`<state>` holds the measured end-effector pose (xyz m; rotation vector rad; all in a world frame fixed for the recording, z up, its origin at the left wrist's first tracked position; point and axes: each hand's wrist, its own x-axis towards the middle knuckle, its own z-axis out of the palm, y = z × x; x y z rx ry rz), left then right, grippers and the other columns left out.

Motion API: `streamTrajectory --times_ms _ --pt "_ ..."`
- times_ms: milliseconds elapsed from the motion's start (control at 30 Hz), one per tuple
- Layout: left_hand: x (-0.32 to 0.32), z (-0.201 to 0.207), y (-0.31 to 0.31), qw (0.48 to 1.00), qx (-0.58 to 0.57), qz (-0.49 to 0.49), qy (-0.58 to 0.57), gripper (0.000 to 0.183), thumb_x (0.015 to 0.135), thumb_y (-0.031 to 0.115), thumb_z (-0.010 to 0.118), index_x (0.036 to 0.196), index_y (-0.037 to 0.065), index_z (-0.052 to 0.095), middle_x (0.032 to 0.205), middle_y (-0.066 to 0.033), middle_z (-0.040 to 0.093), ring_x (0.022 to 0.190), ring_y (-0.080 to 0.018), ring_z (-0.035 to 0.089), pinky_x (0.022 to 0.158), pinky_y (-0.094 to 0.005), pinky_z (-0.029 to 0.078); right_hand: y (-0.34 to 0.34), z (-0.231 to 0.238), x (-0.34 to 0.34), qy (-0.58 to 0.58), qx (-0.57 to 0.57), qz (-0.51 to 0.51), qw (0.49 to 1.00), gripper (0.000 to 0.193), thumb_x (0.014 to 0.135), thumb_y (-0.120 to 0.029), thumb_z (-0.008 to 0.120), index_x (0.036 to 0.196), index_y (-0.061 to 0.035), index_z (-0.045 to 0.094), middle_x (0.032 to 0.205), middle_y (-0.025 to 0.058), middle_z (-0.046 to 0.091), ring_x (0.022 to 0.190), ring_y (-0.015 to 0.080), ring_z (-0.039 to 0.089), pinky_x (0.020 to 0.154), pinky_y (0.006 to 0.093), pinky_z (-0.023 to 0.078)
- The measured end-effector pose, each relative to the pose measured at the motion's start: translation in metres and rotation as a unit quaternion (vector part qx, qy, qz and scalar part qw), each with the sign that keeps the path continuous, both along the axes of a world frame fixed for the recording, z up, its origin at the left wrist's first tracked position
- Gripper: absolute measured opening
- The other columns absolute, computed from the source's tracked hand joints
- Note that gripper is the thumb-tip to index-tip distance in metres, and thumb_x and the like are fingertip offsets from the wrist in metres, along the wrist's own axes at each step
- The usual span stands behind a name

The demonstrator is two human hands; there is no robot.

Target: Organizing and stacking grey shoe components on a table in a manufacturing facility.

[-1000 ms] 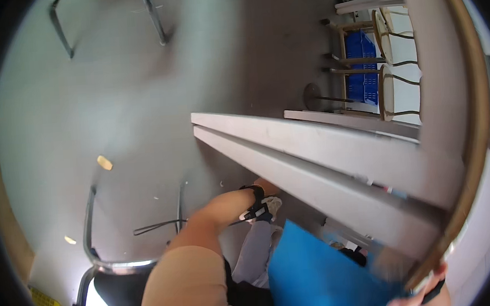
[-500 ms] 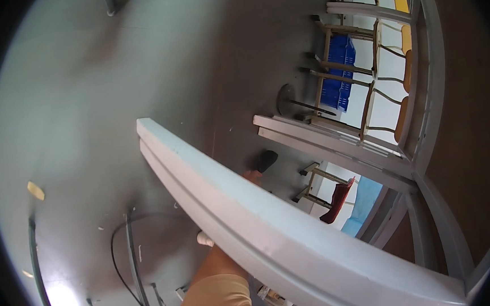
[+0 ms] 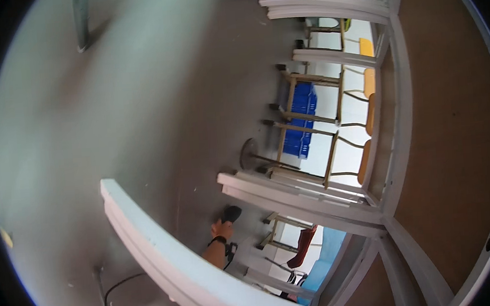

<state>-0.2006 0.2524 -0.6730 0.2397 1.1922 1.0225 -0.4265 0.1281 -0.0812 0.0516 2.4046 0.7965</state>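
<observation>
My right hand (image 3: 222, 229), with a dark band on its wrist, is closed around a dark, rounded object (image 3: 232, 213) whose kind I cannot make out. The forearm passes behind a long white table leg (image 3: 167, 255), which hides part of it. Close beyond the hand, a second white leg (image 3: 293, 198) runs to a white frame (image 3: 403, 142) holding a brown panel (image 3: 452, 110). My left hand does not show. A small pale shape at the near leg's lower edge is too unclear to name.
Blue crates (image 3: 302, 120) stand beyond the frame among chairs with orange seats (image 3: 365, 161). A red chair (image 3: 302, 245) is farther down. A black cable (image 3: 118, 284) curves across the grey floor (image 3: 113, 134) at the lower left. A round-based stand (image 3: 249, 154) is near the second leg.
My view has shifted, so the frame and legs sit lower and farther left. More of the right hand and its wristband shows past the near leg; the dark object stays in its grip.
</observation>
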Motion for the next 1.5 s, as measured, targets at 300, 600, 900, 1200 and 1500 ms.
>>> streamTrajectory --times_ms 300,600,900,1200,1500 --pt "0.06 -0.076 0.02 0.996 0.089 -0.004 0.011 0.04 0.091 0.029 0.052 0.131 0.028 0.056 0.151 -0.0093 0.033 0.135 -0.0323 0.031 0.111 -0.0504 0.025 -0.024 0.018 0.008 0.07 0.068 -0.038 0.994 0.076 0.084 -0.067 0.04 0.144 -0.021 0.034 0.154 0.0209 0.018 0.14 0.0465 0.019 0.111 0.0602 0.01" --pt "0.018 -0.049 0.015 0.995 0.061 0.072 -0.034 0.034 0.088 0.017 0.051 0.118 0.016 0.066 0.127 -0.0163 0.059 0.123 -0.0331 0.05 0.109 -0.0445 0.029 -0.028 0.001 0.008 0.112 0.088 -0.076 0.987 0.078 0.084 -0.065 0.04 0.144 -0.0167 0.033 0.153 0.0218 0.02 0.14 0.0462 0.02 0.111 0.0596 0.01" --pt "0.062 -0.074 0.029 0.996 0.064 0.061 -0.005 0.037 0.083 0.022 0.056 0.117 0.011 0.066 0.121 -0.0166 0.062 0.112 -0.0364 0.058 0.101 -0.0406 0.043 -0.038 -0.02 -0.017 0.133 0.104 -0.077 0.983 0.08 0.084 -0.064 0.04 0.145 -0.0123 0.032 0.153 0.0228 0.021 0.14 0.0459 0.021 0.111 0.059 0.01" --pt "0.057 0.032 0.026 0.925 0.023 0.38 0.01 0.014 0.088 0.008 0.05 0.093 0.004 0.063 0.095 -0.0164 0.062 0.091 -0.0332 0.058 0.08 -0.0403 0.046 -0.046 -0.019 0.006 0.168 0.09 -0.162 0.968 0.082 0.084 -0.062 0.04 0.145 -0.008 0.031 0.152 0.0237 0.023 0.139 0.0456 0.022 0.112 0.0583 0.01" --pt "0.083 0.134 -0.084 0.909 -0.021 0.415 -0.045 0.019 0.087 0.01 0.053 0.1 0.003 0.065 0.105 -0.0132 0.062 0.099 -0.0293 0.06 0.092 -0.0381 0.045 -0.062 -0.009 0.041 0.239 -0.055 -0.245 0.938 0.084 0.084 -0.06 0.039 0.145 -0.0036 0.03 0.151 0.0247 0.025 0.139 0.0453 0.023 0.112 0.0577 0.01"
